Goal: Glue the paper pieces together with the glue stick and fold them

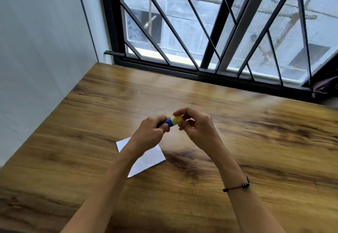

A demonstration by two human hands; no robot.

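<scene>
Head view: glue stick (173, 121) lies crosswise between 2 hands, left hand (149, 134) gripping its blue body, right hand (196, 124) pinching its yellow cap, paper (146, 161) below on the counter (237, 141)

Wood-grain table (237, 159) against a pale wall (40, 46), beneath a black-barred window (210, 31) in daylight.

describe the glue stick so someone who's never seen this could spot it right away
Start at the wooden table under the barred window. Above its middle, the left hand and right hand meet. The glue stick is the short blue tube with a yellow end between them, above the white paper.
</scene>
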